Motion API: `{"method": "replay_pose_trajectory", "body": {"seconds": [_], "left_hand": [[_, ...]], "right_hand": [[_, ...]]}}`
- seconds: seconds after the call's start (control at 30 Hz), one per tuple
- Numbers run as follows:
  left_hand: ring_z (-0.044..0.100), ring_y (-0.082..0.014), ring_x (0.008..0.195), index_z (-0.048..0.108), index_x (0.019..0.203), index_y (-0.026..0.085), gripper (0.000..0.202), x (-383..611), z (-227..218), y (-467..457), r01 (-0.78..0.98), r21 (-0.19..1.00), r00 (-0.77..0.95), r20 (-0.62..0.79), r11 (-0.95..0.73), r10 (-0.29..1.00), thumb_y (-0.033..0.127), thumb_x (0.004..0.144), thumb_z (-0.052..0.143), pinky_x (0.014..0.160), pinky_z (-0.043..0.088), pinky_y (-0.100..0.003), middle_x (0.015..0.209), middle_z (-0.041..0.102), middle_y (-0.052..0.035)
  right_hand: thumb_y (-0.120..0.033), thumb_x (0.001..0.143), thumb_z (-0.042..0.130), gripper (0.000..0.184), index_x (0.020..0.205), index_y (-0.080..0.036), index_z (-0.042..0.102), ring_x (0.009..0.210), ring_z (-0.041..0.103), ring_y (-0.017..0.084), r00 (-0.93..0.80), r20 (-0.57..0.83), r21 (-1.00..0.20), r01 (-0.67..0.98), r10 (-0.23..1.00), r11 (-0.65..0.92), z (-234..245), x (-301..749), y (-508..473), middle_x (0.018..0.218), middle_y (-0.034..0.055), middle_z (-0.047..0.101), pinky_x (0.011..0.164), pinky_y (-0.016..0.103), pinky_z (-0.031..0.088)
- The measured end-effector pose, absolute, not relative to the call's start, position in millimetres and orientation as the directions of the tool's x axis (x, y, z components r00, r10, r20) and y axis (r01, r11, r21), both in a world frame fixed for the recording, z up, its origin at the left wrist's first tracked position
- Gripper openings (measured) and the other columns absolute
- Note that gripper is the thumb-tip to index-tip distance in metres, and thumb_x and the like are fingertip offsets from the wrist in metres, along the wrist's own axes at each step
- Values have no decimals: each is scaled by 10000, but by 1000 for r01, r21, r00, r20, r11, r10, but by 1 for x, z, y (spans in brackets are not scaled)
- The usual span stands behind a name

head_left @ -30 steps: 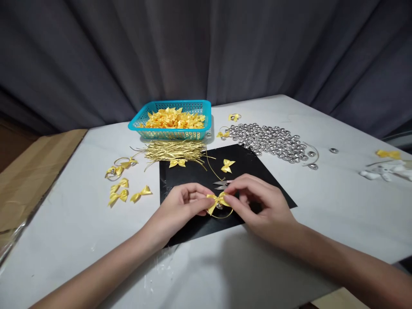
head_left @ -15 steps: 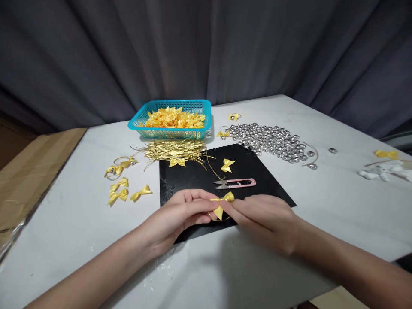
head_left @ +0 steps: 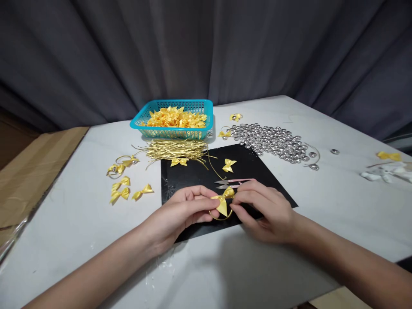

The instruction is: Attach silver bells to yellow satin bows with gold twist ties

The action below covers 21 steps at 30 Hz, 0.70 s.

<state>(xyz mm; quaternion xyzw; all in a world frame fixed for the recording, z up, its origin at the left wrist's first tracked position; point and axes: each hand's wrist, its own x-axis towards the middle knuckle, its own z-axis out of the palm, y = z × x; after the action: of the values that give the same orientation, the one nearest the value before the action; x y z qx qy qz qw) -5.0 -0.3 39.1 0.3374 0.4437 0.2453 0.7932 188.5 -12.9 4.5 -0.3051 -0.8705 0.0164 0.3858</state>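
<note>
A yellow ribbon bow (head_left: 222,206) is pinched between the thumb and fingers of my left hand (head_left: 188,207), over the black mat (head_left: 193,176). From it a loop of gold cord (head_left: 222,219) curves below the bow and runs toward my right hand (head_left: 267,210). That hand is closed at the bow's right edge, thumb and forefinger tips at the cord; the exact grip is partly hidden. Just behind the bow lies a pair of pink-handled thread snips (head_left: 225,183), its handle partly covered by my right hand. Two loose bows, one of them this bow (head_left: 229,165), rest on the mat.
A blue basket (head_left: 135,124) of yellow bows stands at the back, with a bundle of gold cords (head_left: 175,150) before it. Many silver beads (head_left: 273,141) spread at the right. Several bows (head_left: 119,194) lie left, and a white figure (head_left: 383,173) far right.
My right hand has turned and its fingertips have drawn back to the right from the bow's middle, showing more of it. The hand now covers the snips' handle. My left hand keeps its hold.
</note>
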Motion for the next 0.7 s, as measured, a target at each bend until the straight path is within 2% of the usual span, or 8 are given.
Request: {"method": "replay_pose_trajectory", "body": {"seconds": [0.2,0.27,0.33,0.43,0.5,0.57,0.7], "left_hand": [[542,-42,562,621,697,134,92,-5,39,0,-66,754,470,-554,654,687,181,725,694,579,421,-132,599,612,24],[542,-45,576,618,710,141,92,-5,39,1,-56,773,475,-536,632,698,189,721,696,596,418,-145,613,609,31],[549,-58,602,615,731,150,105,-5,38,2,-36,794,474,-521,607,710,181,698,710,609,414,-165,630,616,33],[547,-73,606,608,747,158,148,-5,37,3,10,822,460,-509,569,727,154,660,727,604,399,-189,632,628,35],[537,-72,585,601,743,159,160,-5,37,4,45,838,455,-502,545,735,136,646,726,590,387,-194,618,624,40],[542,-73,588,598,751,158,152,-5,35,4,75,851,458,-493,520,739,151,659,718,582,384,-189,620,621,39],[555,-74,586,604,795,159,146,-5,31,6,149,892,452,-445,427,773,290,754,652,518,361,-169,636,596,33]], "right_hand": [[-70,802,502,141,846,-200,471,630,493,120,-457,649,-376,502,608,779,2,189,-14,708,10,540,579,248,423],[-92,827,481,114,796,-199,453,564,437,99,-405,604,-467,517,686,717,4,187,-15,673,-6,495,544,242,392],[-169,856,486,31,844,-195,476,514,397,75,-320,456,-649,519,830,556,7,184,-15,704,-8,496,508,230,369],[-318,853,519,177,967,-182,523,478,379,60,-295,125,-878,411,947,244,10,181,-13,689,-16,494,446,206,335],[-369,829,542,212,898,-169,551,442,360,60,-330,-34,-941,329,943,81,12,180,-11,566,-46,431,405,195,298],[-391,796,583,229,823,-165,550,399,350,57,-338,-133,-964,262,932,-43,12,180,-9,476,-73,372,381,187,297],[-387,753,651,250,816,-164,560,383,387,47,-338,-203,-979,80,919,-187,10,181,-7,478,-74,436,376,177,374]]}}
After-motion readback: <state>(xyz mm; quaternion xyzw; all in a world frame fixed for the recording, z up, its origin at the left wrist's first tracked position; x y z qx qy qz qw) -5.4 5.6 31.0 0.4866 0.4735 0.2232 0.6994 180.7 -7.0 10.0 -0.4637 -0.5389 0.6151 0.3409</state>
